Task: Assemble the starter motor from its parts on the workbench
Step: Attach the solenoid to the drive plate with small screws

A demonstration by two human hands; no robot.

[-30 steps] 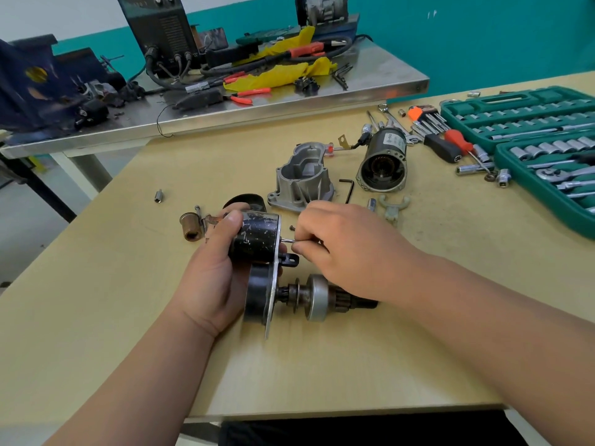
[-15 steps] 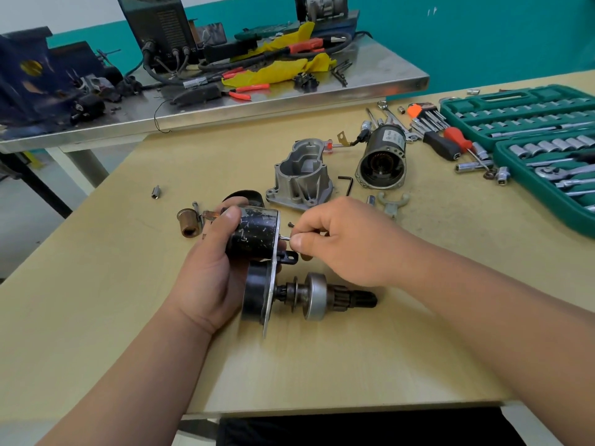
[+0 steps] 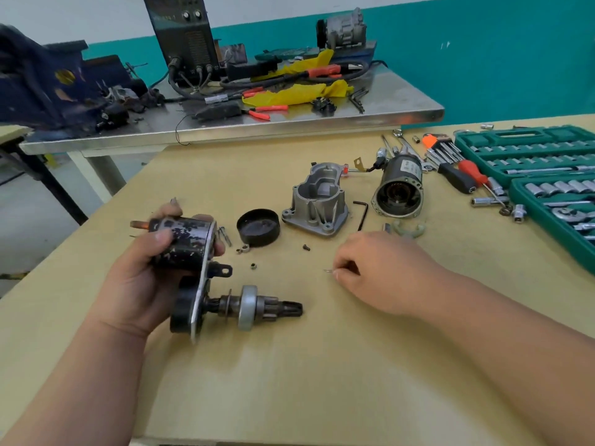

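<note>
A green socket set point(image 3: 547, 134) lies open at right; a dark welder point(image 3: 186, 33) stands on the steel table point(image 3: 402, 98).

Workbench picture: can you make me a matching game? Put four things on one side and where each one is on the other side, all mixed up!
Things
1. black cap
2. hex key
3. black cylinder
4. tiny pin

Places
A. gripped in the left hand
B. pinched by the right hand
C. lying between the grey housing and the motor body
D. lying just left of the grey housing

Pairs: 1-D, 2-C, 3-A, 4-B
</note>
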